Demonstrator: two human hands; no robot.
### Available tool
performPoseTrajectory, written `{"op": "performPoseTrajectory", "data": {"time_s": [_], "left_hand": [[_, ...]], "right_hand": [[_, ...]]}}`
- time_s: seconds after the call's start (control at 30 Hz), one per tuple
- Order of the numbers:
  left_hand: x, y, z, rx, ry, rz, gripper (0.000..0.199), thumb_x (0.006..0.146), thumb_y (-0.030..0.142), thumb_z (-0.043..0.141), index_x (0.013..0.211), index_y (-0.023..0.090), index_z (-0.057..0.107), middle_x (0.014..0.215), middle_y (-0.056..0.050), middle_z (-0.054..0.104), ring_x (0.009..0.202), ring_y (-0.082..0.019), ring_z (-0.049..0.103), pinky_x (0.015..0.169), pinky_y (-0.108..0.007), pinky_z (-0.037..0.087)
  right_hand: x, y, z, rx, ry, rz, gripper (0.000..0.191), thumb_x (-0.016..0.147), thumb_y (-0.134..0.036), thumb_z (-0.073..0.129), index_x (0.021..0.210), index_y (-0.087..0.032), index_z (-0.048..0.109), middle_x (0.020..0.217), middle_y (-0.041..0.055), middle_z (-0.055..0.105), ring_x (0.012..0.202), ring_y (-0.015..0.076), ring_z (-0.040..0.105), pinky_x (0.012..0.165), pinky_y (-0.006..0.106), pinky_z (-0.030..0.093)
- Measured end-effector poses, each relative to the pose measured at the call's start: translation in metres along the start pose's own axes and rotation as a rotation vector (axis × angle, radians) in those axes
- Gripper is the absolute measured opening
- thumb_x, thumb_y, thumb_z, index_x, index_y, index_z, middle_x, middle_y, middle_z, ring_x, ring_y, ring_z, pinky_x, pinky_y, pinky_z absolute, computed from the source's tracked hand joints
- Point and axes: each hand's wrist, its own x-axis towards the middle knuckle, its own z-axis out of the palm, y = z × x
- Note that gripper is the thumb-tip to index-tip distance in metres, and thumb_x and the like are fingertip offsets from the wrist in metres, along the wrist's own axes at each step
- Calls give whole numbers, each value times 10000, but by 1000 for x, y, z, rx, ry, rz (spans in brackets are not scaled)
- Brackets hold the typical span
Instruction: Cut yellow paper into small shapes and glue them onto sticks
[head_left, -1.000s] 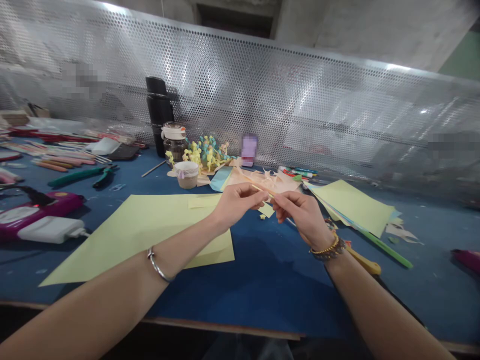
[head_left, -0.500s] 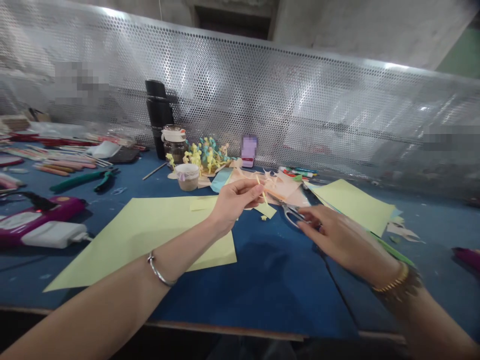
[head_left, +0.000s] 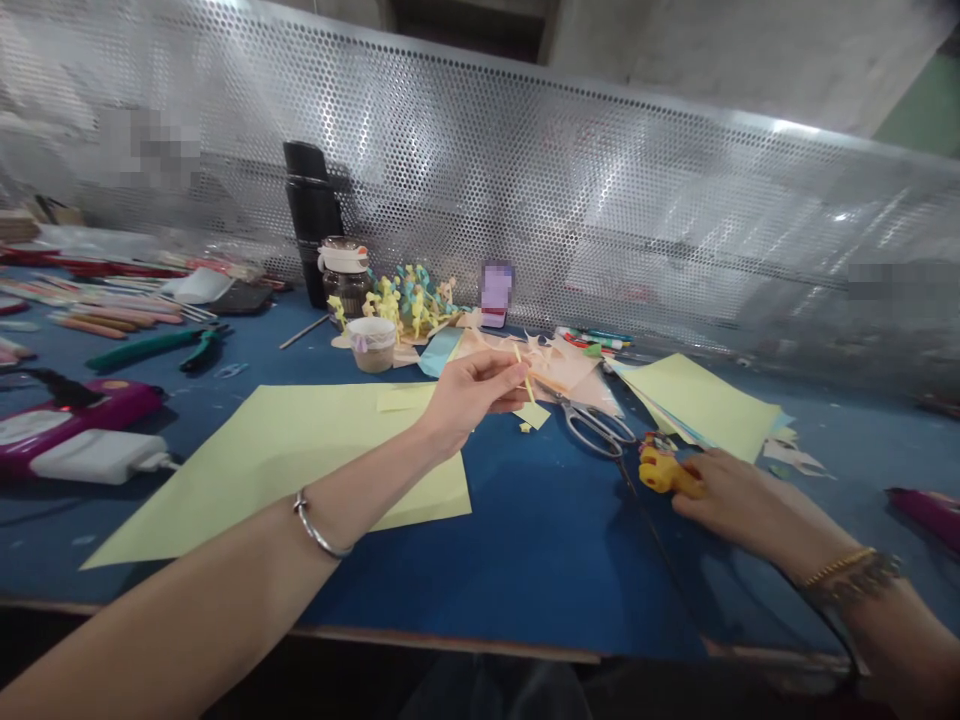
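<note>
My left hand (head_left: pixel 480 395) is raised over the middle of the table, thumb and fingers pinching a thin yellow paper strip (head_left: pixel 523 375) that stands nearly upright. My right hand (head_left: pixel 731 495) is wrapped round a yellow glue gun (head_left: pixel 664 472), whose black cord trails over the table. Just left of the glue gun lie scissors (head_left: pixel 596 425) with metal handles, touched by neither hand. Below the left fingertips are a small yellow paper piece (head_left: pixel 534 415) and a tiny yellow paper star (head_left: pixel 525 428).
A large yellow sheet (head_left: pixel 300 470) lies under my left forearm; more coloured sheets (head_left: pixel 709 400) are at right. Behind stand a white cup (head_left: pixel 372 345), yellow and blue paper flowers (head_left: pixel 409 300), a jar (head_left: pixel 345 275), a black flask (head_left: pixel 311 220) and a phone (head_left: pixel 495 293). Pliers (head_left: pixel 161 347) and a purple power strip (head_left: pixel 82 425) lie left.
My right hand has let go of the scissors, which now lie on the table, and moved right to grip the glue gun. My left hand still holds the paper strip in much the same place.
</note>
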Motion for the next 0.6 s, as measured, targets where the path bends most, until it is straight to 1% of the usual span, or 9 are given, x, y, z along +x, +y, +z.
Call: {"op": "performPoseTrajectory", "data": {"time_s": [0.03, 0.13, 0.17, 0.2, 0.23, 0.3, 0.33, 0.47, 0.6], "left_hand": [[0, 0, 0, -1, 1, -6, 226, 703, 309, 732, 824, 139, 645, 723, -21, 668, 673, -117, 651, 694, -264, 542], [0, 0, 1, 7, 2, -18, 189, 716, 278, 723, 819, 139, 649, 722, -17, 668, 665, -112, 654, 685, -252, 550], [0, 0, 1, 12, 4, -21, 179, 718, 273, 722, 812, 139, 649, 713, -12, 663, 657, -108, 651, 683, -251, 552], [0, 0, 1, 19, 7, -24, 172, 719, 270, 721, 803, 138, 648, 701, -7, 656, 651, -106, 649, 683, -252, 554], [1, 0, 1, 25, 12, -27, 167, 721, 269, 719, 796, 139, 647, 689, -4, 649, 650, -106, 648, 688, -255, 555], [1, 0, 1, 40, 32, -34, 159, 728, 268, 712, 789, 139, 643, 671, -2, 642, 649, -109, 650, 697, -265, 559], [2, 0, 0, 49, 48, -35, 156, 731, 264, 709, 790, 138, 640, 669, -3, 642, 646, -110, 650, 699, -269, 561], [4, -2, -2, 79, 102, -29, 149, 739, 242, 700, 808, 133, 626, 663, -9, 643, 627, -114, 654, 681, -272, 567], [5, -5, -3, 102, 109, -20, 159, 737, 257, 701, 799, 133, 622, 652, -5, 630, 618, -113, 653, 667, -264, 569]], "right_hand": [[-1, 1, -7, 62, -51, 9, 156, 703, -336, 545, 679, -198, 613, 747, 93, 638, 669, 233, 609, 575, 321, 387], [-5, -3, -34, 402, -66, 122, 179, 735, -356, 530, 794, -233, 646, 683, 90, 646, 571, 186, 565, 532, 313, 383], [-6, -9, -43, 565, -71, 120, 213, 750, -400, 512, 737, -226, 634, 630, 75, 625, 519, 177, 537, 496, 309, 373], [-6, -17, -49, 767, -41, 53, 245, 776, -421, 497, 750, -219, 633, 650, 66, 621, 562, 178, 547, 521, 302, 393], [-5, -27, -54, 977, 52, -26, 255, 802, -420, 474, 816, -222, 634, 694, 59, 629, 622, 182, 562, 549, 294, 406], [1, -49, -58, 1255, 113, -145, 191, 794, -360, 528, 884, -225, 628, 768, 39, 627, 594, 148, 527, 522, 269, 385], [6, -61, -57, 1343, 91, -196, 181, 798, -353, 543, 891, -223, 628, 807, 35, 625, 572, 131, 507, 509, 262, 376], [26, -89, -39, 1420, 44, -291, 183, 840, -361, 551, 868, -202, 636, 676, 7, 577, 550, 108, 475, 518, 242, 366], [32, -88, -19, 1341, 4, -207, 265, 849, -413, 559, 732, -182, 614, 593, -7, 529, 515, 89, 447, 495, 226, 349]]}}
